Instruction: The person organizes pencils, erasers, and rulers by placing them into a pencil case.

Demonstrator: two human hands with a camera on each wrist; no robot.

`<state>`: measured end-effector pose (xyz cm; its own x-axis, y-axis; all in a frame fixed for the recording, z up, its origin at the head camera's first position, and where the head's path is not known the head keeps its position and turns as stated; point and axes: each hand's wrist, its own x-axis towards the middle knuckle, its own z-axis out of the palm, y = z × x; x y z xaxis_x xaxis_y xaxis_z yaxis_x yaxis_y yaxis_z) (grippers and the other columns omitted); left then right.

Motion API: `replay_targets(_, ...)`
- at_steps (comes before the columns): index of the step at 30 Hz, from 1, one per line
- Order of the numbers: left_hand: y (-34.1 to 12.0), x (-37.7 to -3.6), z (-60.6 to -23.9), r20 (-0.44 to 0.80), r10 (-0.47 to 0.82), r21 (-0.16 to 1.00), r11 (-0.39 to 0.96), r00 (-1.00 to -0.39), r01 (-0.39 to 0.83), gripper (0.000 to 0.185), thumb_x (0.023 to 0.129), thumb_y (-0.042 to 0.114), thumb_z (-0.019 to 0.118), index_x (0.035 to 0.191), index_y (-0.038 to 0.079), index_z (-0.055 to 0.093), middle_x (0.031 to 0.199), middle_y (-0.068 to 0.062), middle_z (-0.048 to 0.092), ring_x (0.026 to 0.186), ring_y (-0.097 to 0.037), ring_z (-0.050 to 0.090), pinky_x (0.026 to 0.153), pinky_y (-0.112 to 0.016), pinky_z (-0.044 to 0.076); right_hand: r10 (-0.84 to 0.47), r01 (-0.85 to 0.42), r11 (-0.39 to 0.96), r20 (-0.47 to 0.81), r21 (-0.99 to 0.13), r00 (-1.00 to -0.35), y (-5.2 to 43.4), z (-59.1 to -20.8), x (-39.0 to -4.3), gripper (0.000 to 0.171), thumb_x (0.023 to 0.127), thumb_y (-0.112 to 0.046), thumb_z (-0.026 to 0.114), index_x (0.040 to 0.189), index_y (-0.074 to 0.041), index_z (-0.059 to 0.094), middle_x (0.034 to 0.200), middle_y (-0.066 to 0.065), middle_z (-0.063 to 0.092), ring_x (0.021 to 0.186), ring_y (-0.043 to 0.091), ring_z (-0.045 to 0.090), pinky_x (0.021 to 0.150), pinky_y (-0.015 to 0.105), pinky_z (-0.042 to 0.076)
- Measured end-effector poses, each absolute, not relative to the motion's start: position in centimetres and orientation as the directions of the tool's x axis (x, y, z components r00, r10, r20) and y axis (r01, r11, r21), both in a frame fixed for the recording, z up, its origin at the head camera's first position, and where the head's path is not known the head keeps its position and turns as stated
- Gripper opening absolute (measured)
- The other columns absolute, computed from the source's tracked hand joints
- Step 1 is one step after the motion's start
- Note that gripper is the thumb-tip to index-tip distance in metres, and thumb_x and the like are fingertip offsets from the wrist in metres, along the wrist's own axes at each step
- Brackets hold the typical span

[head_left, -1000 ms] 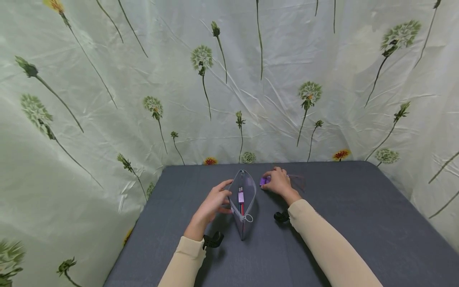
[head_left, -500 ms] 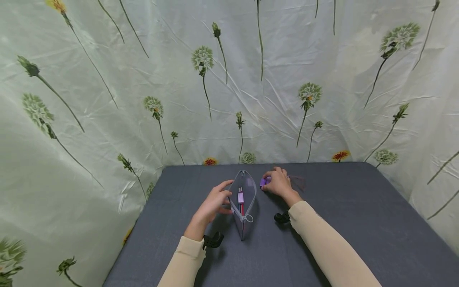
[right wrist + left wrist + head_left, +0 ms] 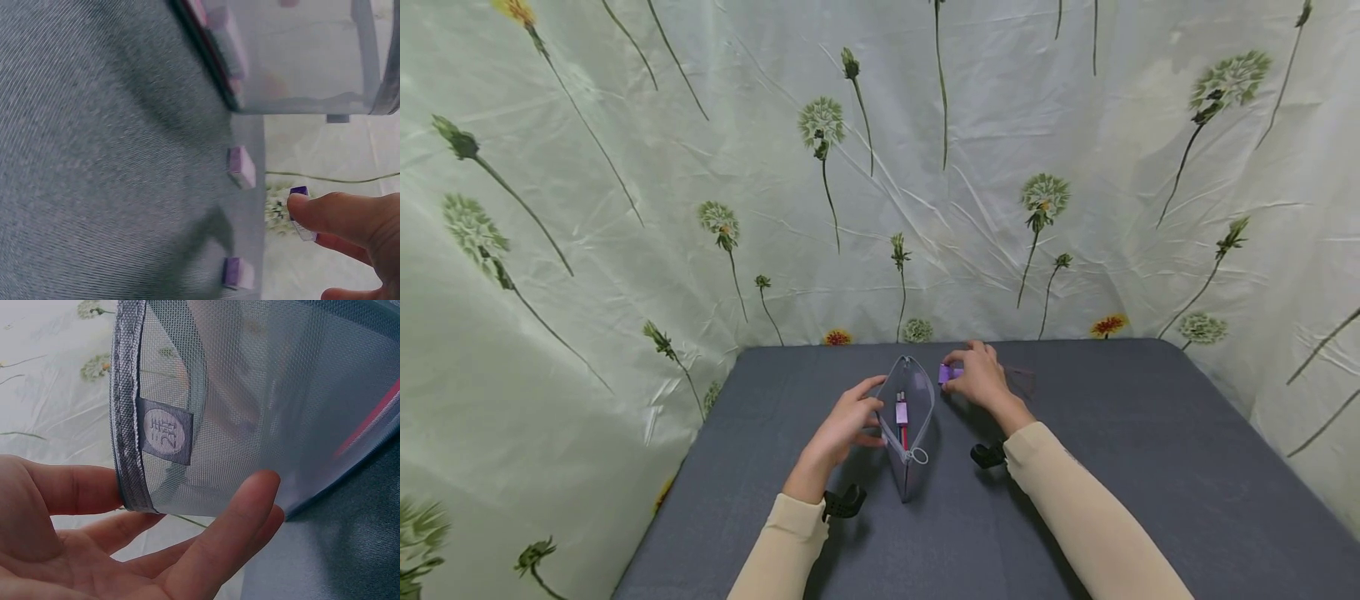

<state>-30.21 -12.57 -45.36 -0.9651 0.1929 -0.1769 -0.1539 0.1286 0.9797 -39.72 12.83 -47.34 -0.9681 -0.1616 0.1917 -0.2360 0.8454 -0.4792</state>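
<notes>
A grey mesh zip pouch (image 3: 893,467) stands on the table with its mouth spread wide. My left hand (image 3: 844,423) holds its left side, with fingers (image 3: 247,503) against the mesh beside a small label (image 3: 167,431). Inside the pouch lie a pale pink-lilac block (image 3: 902,412) and slim red and dark sticks, perhaps pens. Right of the pouch, my right hand (image 3: 983,379) pinches a small purple-and-white block (image 3: 303,215), eraser-like in shape, between thumb and fingers. Two similar blocks (image 3: 241,167) rest on the table in the right wrist view.
The dark grey table (image 3: 1075,467) ends at the back against a hanging cloth (image 3: 970,200) printed with dandelions. A ring pull (image 3: 918,456) hangs at the pouch's near end. A faint brownish patch (image 3: 1021,382) beside my right hand cannot be made out.
My right hand has shifted slightly up and left, bringing more of the purple at its fingertips into sight. The left hand and the pouch keep their place.
</notes>
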Motion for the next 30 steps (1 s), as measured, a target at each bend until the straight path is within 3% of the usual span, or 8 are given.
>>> replay_targets(30, -12.7, -30.3, -45.2, -0.177, 0.212, 0.982, 0.109, -0.961, -0.156, 0.055, 0.102, 0.011, 0.045, 0.157, 0.018, 0.038, 0.155, -0.025, 0.034, 0.113, -0.048, 0.061, 0.069, -0.047, 0.060, -0.208, -0.339, 0.777, 0.292, -0.530, -0.934, 11.6, -41.8, -35.4, 0.040, 0.078, -0.024, 0.089, 0.115, -0.018, 0.075, 0.157, 0.021, 0.032, 0.145, 0.046, 0.021, 0.102, 0.073, 0.031)
